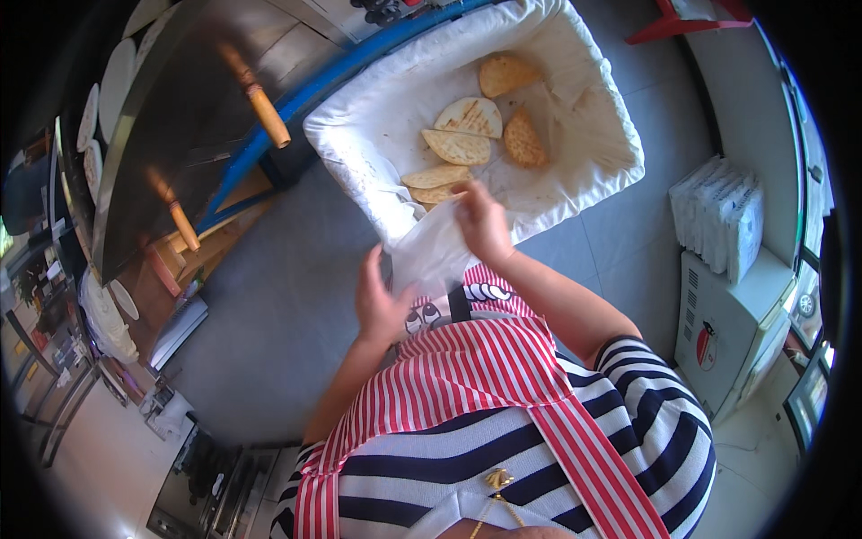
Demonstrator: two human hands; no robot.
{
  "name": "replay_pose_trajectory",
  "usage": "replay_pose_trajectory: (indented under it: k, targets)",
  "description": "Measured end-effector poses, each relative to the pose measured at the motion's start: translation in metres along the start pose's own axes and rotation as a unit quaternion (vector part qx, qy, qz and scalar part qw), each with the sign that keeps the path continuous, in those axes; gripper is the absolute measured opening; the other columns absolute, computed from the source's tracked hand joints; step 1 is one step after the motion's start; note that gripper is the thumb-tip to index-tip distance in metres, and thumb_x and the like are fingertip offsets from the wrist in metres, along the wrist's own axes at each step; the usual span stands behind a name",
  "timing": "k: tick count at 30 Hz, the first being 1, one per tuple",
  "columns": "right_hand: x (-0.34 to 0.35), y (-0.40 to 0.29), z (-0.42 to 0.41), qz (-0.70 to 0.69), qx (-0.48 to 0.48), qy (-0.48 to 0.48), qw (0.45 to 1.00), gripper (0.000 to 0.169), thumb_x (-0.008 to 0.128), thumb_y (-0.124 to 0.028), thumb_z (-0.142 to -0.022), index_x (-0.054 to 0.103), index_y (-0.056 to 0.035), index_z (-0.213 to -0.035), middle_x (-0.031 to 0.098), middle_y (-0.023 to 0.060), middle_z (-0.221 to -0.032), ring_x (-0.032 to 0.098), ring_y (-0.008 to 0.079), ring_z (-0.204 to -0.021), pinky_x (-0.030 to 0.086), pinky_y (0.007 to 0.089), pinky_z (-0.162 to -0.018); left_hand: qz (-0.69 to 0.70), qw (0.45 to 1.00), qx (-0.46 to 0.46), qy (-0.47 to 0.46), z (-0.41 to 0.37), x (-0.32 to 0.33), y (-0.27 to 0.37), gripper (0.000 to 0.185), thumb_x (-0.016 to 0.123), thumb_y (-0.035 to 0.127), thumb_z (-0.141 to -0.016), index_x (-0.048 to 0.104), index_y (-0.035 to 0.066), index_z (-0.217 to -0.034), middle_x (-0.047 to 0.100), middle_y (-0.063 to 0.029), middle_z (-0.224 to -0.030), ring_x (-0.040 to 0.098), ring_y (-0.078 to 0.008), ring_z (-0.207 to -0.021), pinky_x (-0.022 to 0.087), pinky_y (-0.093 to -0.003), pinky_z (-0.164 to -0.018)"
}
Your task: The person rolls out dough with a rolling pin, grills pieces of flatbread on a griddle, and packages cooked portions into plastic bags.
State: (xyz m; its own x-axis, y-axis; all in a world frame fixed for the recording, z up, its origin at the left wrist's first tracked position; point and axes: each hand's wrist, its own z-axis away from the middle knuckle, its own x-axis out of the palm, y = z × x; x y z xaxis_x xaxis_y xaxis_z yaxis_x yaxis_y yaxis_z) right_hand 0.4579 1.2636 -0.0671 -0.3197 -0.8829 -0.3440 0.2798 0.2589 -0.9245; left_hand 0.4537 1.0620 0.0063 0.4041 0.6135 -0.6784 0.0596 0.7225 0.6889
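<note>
In front of my apron a thin translucent plastic bag [431, 252] hangs near the rim of a cloth-lined basket [471, 232]. My right hand [485, 226] grips the bag's upper right edge, its fingers slightly blurred. Left of the bag, my left hand [380, 303] has thumb and fingers spread apart; whether it touches the plastic is unclear. Several half-round flatbreads lie in the basket: a browned one [508, 75] at the far side, another [525, 138] at the right, and a pale one [458, 147] near the middle. The nearest flatbread [434, 194] is partly hidden by my right hand and the bag.
A dark griddle or lid with wooden handles [268, 114] juts in at the left, above a blue metal frame [296, 104]. At the right, a stack of packed plastic bags [717, 209] rests on a white cabinet [731, 303]. A red stool [693, 23] stands at the top right.
</note>
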Motion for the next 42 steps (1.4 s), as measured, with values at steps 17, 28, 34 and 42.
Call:
replay_pose_trajectory:
  k: [17, 28, 34, 42]
  targets:
    - [-0.091, 0.190, -0.277, 0.474, 0.120, -0.078, 0.869, 0.041, 0.057, -0.016, -0.078, 0.053, -0.0083, -0.118, 0.064, 0.0187, -0.102, 0.061, 0.0343, -0.094, 0.050, 0.0443, -0.080, 0.312, 0.884, -0.337, 0.089, -0.101, 0.007, -0.065, 0.009, 0.055, 0.010, -0.091, 0.058, 0.005, -0.098, 0.052, 0.0041, -0.078, 0.041, -0.0009, -0.062, 0.030, -0.0164, -0.052]
    - [-0.113, 0.201, -0.313, 0.400, 0.059, -0.241, 0.882, 0.051, 0.058, -0.003, -0.073, 0.051, -0.0112, -0.123, 0.063, 0.0151, -0.107, 0.059, 0.0335, -0.102, 0.048, 0.0387, -0.085, 0.325, 0.901, -0.206, 0.202, -0.184, 0.060, -0.047, 0.022, 0.054, 0.010, -0.092, 0.056, 0.000, -0.112, 0.060, -0.0018, -0.095, 0.049, -0.0064, -0.071, 0.040, -0.0197, -0.062]
    - [-0.121, 0.195, -0.283, 0.350, 0.058, -0.245, 0.902, 0.045, 0.059, -0.003, -0.069, 0.055, -0.0079, -0.114, 0.064, 0.0170, -0.107, 0.061, 0.0312, -0.100, 0.049, 0.0397, -0.082, 0.295, 0.909, -0.236, 0.175, -0.247, 0.117, -0.080, 0.028, 0.054, 0.010, -0.092, 0.056, 0.001, -0.118, 0.061, -0.0044, -0.098, 0.052, -0.0097, -0.075, 0.044, -0.0236, -0.068]
    - [-0.129, 0.117, -0.264, -0.225, 0.147, -0.291, 0.918, 0.049, 0.056, -0.007, -0.070, 0.053, 0.0018, -0.118, 0.062, 0.0092, -0.106, 0.058, 0.0191, -0.098, 0.046, 0.0300, -0.086, 0.269, 0.922, -0.233, 0.155, -0.270, 0.144, -0.124, 0.025, 0.052, 0.009, -0.093, 0.061, 0.002, -0.116, 0.061, -0.0044, -0.099, 0.053, -0.0093, -0.078, 0.045, -0.0239, -0.071]
